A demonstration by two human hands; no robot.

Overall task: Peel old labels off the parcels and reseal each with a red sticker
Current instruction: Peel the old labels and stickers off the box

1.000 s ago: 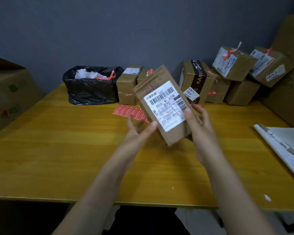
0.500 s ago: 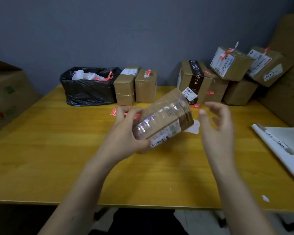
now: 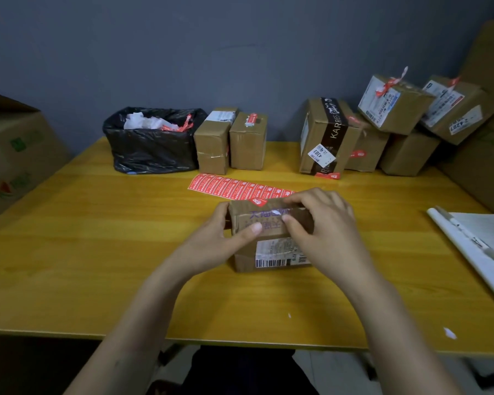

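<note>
Left hand [image 3: 220,240]: yours wraps the left end of the small cardboard parcel [image 3: 265,223], thumb across its top.
Right hand [image 3: 322,223]: curled over the top's far edge, thumb and fingertips pinching the top face.
Parcel: flat on the yellow table [image 3: 97,252], just in front of the red sticker sheet [image 3: 234,189].
Handling: likely light, stiff card, slick where taped; brace the ends and lift the barcode label [image 3: 280,253] from a corner.

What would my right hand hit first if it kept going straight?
Your right hand pinches at the top of the parcel; past that, probably the red sticker strip just behind it, though depth is unclear.
</note>
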